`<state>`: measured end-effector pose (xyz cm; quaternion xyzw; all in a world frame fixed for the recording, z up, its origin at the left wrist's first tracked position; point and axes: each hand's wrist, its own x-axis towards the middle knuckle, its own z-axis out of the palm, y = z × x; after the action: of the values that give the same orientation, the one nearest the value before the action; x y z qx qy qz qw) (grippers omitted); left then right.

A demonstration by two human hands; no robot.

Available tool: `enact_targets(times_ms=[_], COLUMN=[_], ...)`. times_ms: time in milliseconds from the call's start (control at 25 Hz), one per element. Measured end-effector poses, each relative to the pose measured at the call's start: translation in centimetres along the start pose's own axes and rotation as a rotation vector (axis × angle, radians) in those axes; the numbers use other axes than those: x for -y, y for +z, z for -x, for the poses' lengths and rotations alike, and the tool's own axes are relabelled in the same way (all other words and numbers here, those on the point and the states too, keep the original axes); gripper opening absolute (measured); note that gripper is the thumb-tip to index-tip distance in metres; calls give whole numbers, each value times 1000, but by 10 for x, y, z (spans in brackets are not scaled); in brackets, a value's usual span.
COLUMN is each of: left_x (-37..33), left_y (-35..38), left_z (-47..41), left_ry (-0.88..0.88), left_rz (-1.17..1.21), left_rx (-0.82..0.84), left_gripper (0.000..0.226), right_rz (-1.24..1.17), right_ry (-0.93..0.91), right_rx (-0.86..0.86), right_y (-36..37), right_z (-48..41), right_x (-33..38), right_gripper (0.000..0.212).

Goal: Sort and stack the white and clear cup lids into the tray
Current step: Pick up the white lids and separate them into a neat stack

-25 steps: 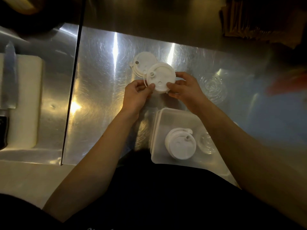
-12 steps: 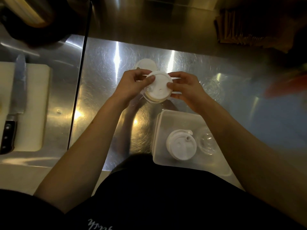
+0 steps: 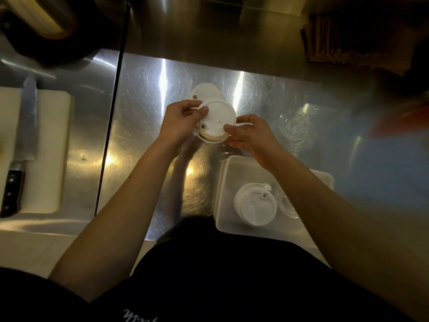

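steel counter [image 3: 144,126] carries the work, and near the person on the right the tray [image 3: 322,180] already holds a stack of white lids [image 3: 255,205] with a clear lid [image 3: 287,206] beside it. above the counter the left hand [image 3: 178,124] and right hand [image 3: 250,135] both pinch a small held stack of white lids [image 3: 217,119]. still to sort, i judge: the far white lid [image 3: 205,90] and the clear lids [image 3: 293,129] on the right.
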<state>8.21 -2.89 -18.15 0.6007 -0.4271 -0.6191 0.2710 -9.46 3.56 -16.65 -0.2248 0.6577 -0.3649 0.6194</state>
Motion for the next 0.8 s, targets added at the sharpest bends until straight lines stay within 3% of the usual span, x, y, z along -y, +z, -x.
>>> enact_targets(times_ms=[120, 440, 800], left_x=[-1, -22, -29], left_y=[-2, -11, -12], left_z=[-7, -57, -110], left_ry=[2, 120, 119], left_rz=[5, -270, -503], left_rx=[-17, 34, 149], left_gripper=[33, 30, 29], right_rz=[22, -79, -135], right_ry=[7, 37, 164], right_rx=[-18, -130, -246], right_y=[6, 29, 48], right_z=[-6, -40, -75], right_x=[-2, 8, 9], right_gripper=[43, 19, 13])
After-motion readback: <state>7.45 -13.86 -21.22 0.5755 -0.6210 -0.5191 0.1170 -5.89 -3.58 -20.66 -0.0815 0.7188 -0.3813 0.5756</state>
